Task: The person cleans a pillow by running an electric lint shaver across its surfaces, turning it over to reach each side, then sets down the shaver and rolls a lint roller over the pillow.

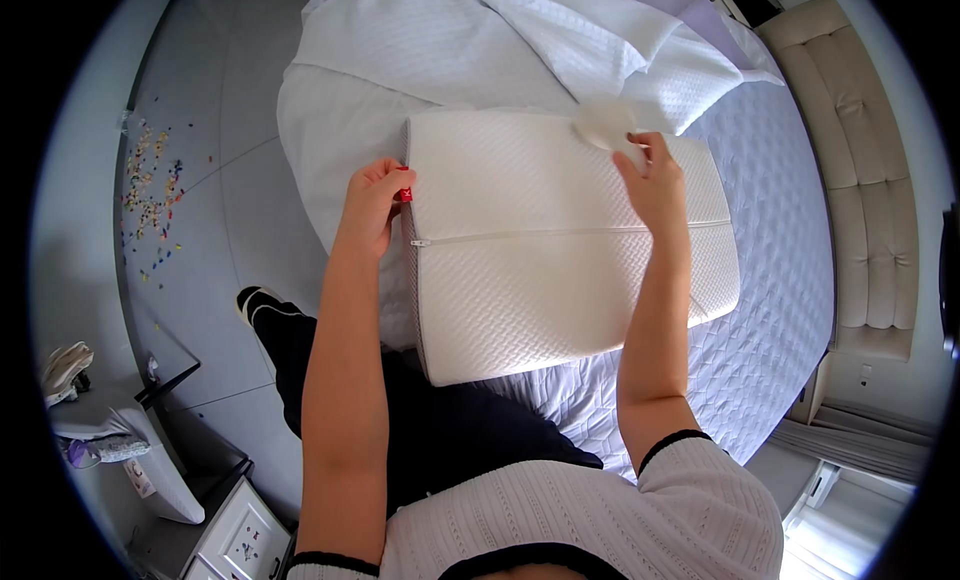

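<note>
Watching remotely, I see the left hand [372,202] pinching the edge of the pillow [530,300] at its red tag [405,194]; the right hand [655,180] curls by a blurred pale thing [604,123], whether pinching I cannot tell; the pillow lies on the bed [770,210].

This looks like a bedroom in a home: a bed [765,250] with a pale quilted surface lies beneath the left grip [373,208] and the right grip [656,185], its padded beige headboard [850,180] standing well to the right of both. Also right of the right grip, a grey curtain [850,440] hangs beside a bright window [845,530]; tiled floor [250,205] stretches left of the left grip.
</note>
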A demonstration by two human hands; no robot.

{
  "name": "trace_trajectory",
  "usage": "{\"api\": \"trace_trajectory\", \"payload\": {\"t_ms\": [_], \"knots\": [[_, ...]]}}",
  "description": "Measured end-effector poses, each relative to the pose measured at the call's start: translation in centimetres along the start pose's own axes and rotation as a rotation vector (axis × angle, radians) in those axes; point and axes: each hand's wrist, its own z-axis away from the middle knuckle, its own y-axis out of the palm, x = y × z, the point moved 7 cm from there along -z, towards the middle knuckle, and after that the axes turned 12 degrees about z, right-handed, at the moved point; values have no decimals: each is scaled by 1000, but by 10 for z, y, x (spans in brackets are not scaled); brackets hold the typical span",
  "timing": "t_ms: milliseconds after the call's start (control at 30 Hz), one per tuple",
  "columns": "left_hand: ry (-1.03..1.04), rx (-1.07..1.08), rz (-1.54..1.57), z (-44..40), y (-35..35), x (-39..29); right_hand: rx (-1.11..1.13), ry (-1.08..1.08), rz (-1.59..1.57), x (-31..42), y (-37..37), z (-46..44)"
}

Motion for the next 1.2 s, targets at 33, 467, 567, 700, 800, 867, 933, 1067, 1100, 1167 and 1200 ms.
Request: {"api": "trace_trajectory", "payload": {"t_ms": [33,467,567,700,800,867,933,1067,1100,1167,1200], "knots": [[-2,-5,-1,0,0,0,0,-1,-1,14,6,0],[-16,-8,-14,-1,-1,0,103,-245,-204,152,48,24],[-13,1,3,0,1,-1,63,-197,-167,119,39,17],[-7,12,-8,1,1,-3,-6,-44,-95,44,18,9],[-7,6,-16,2,2,-3,-22,92,26,-5,0,10],[-1,5,-13,1,2,-2,-59,93,68,-16,-4,12],[0,8,-12,1,2,-2,6,208,100,-16,-7,16],[2,12,-7,1,1,-1,63,178,12,18,1,16],[3,12,-8,1,1,-1,74,101,-22,35,6,15],[-10,2,0,1,0,-1,27,-72,-72,61,20,15],[-7,2,-2,1,1,-2,60,-91,-95,75,26,16]]}}
